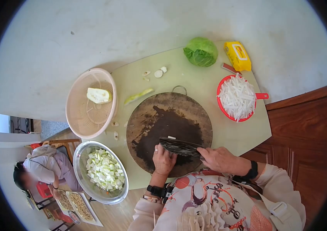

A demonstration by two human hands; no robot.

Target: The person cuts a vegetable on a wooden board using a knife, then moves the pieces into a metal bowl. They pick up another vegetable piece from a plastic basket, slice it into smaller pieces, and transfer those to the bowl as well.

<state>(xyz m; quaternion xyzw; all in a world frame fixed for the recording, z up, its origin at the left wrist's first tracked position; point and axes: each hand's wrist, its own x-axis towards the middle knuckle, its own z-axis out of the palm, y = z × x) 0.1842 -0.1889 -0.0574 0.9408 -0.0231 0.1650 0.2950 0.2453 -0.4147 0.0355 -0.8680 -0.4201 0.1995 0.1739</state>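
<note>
A dark cleaver (182,147) is in my right hand (219,159), which is wrapped round its handle. The broad blade lies over the lower part of the round wooden chopping board (142,115). My left hand (164,159) rests at the blade's left end, fingers curled in and a ring on one of them. Whatever those fingers press on is hidden. Just beyond the blade's upper edge a small white piece (172,137) shows on the wet, dark-stained board.
Left stand a pink basket (70,111) with a cut gourd piece (98,95) and a metal colander (79,175) of pale green chunks. A red strainer (262,96) with white strips, a cabbage (201,52) and a yellow wipes pack (238,56) lie right. Another person (48,165) sits lower left.
</note>
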